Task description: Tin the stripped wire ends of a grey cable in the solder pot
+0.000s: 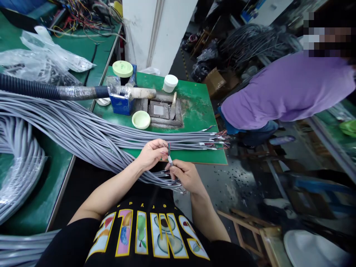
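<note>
My left hand (151, 155) is closed in a pinch on the thin coloured wires at the end of a grey cable. My right hand (187, 177) grips that same grey cable (170, 161) just below its white sleeve, with the wire end pointing up. Beneath my hands a bunch of grey cables (158, 178) hangs at the table edge. Beyond them a larger bundle of grey cables (178, 138) lies across the green table (194, 102), its stripped ends fanning out at the right.
A solder pot (160, 110) is set in the table, with a scraper (172, 107) on it. Around it are a white tub (170, 83), a pale dish (141, 119) and a ribbed hose (80, 92). A person in a purple shirt (289, 89) stands at the right. Coiled cables (20, 167) lie at left.
</note>
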The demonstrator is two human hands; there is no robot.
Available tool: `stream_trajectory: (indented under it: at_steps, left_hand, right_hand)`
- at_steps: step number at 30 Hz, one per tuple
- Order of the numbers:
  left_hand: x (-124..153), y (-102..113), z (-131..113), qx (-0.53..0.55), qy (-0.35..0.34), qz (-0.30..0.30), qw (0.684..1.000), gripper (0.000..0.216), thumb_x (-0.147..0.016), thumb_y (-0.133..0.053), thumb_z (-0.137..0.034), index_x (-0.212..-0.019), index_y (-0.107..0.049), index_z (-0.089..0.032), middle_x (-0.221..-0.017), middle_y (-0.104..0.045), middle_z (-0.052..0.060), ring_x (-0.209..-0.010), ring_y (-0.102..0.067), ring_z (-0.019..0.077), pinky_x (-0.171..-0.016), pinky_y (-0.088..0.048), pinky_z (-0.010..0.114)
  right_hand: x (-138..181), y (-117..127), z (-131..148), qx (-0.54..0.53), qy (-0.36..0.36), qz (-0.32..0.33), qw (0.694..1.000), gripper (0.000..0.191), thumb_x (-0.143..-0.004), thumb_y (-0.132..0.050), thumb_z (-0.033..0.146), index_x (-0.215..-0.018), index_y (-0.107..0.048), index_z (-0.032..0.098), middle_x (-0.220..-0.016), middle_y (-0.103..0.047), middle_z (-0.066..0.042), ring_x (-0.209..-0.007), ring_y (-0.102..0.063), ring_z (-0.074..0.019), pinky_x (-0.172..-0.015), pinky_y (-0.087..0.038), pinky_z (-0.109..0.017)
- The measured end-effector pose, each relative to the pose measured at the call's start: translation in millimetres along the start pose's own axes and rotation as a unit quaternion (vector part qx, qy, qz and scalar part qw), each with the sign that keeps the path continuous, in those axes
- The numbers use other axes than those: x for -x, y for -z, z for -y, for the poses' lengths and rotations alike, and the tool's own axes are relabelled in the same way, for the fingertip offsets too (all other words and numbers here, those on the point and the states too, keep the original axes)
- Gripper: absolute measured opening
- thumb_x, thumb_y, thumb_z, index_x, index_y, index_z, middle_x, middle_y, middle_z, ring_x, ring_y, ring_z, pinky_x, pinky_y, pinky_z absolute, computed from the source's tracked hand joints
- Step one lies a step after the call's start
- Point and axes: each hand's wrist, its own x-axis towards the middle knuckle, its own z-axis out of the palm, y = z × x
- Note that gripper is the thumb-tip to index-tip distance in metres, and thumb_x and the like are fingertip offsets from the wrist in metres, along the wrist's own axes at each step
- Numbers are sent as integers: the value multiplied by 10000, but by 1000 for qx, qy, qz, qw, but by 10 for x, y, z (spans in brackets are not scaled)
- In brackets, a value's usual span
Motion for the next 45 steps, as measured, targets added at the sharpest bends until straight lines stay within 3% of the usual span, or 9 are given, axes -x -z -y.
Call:
stream_trajectory:
  at_steps: [6,9,12,17,21,28,33,40,45]
  left_hand:
    - [-17,64,1,-87,-76,-23,993,280,-567,-834,-317,-637,-636,-131,-623,-623,-4,-507,-543,67,-498,-451,191]
    - [-4,43,32,-98,-93,-61,989,290,-591,-822,-355,-640,-645,-131,-621,-638,-1,-520,-550,69,-530,-464,197]
    - [21,-1,80,-96,-83,-86,988,296,-597,-815,-376,-654,-652,-136,-634,-656,4,-561,-579,87,-570,-479,211]
    - [60,-63,155,-71,-64,-87,992,257,-615,-801,-349,-702,-671,-145,-667,-670,-2,-595,-581,87,-608,-470,211]
    - [72,-90,184,-47,-68,-78,994,231,-648,-784,-341,-709,-676,-145,-625,-644,-17,-554,-524,67,-581,-431,198]
    - [75,-103,144,-90,-138,-116,980,264,-658,-778,-389,-704,-665,-155,-622,-629,-17,-584,-534,89,-624,-447,232]
    - [85,-112,75,-98,-168,-143,970,289,-614,-808,-388,-660,-643,-156,-632,-629,-16,-592,-541,88,-623,-444,228]
    - [83,-84,202,-31,-123,-109,986,302,-630,-802,-394,-679,-628,-152,-598,-602,-34,-566,-505,75,-594,-410,215]
    - [81,-57,187,-37,-144,-136,980,295,-618,-813,-382,-696,-635,-159,-628,-621,-29,-591,-529,81,-628,-425,225]
  right_hand:
    - [16,0,-21,-1,-28,-9,1000,279,-888,-497,376,-845,-667,159,-509,-532,32,-468,-459,-89,-507,-376,-225]
    - [-5,-19,-24,-27,-27,-54,998,271,-831,-580,343,-1039,-638,180,-599,-558,34,-530,-496,-98,-534,-402,-229]
    - [-79,-54,20,-61,-16,-111,992,493,-778,-633,299,-1247,-509,214,-646,-523,56,-559,-477,-96,-544,-402,-225]
    - [-220,-108,102,-15,10,-212,977,399,-779,-655,321,-1155,-581,211,-538,-370,86,-493,-359,-83,-514,-358,-228]
    - [-260,-141,91,63,40,-271,960,273,-833,-598,359,-1046,-669,203,-560,-501,34,-504,-449,-110,-531,-408,-260]
    - [-304,-146,15,99,85,-280,951,245,-870,-557,349,-1024,-702,225,-799,-691,-48,-716,-637,-185,-663,-519,-323]
    - [-338,-122,28,144,147,-282,937,173,-860,-580,303,-890,-737,236,-786,-673,-45,-743,-602,-182,-709,-513,-347]
    - [-401,-139,35,83,153,-298,939,159,-849,-598,311,-843,-742,243,-718,-611,-33,-710,-564,-175,-674,-482,-337]
    - [-426,-110,48,98,165,-265,945,121,-843,-617,254,-826,-737,248,-740,-629,-23,-729,-576,-168,-672,-473,-317]
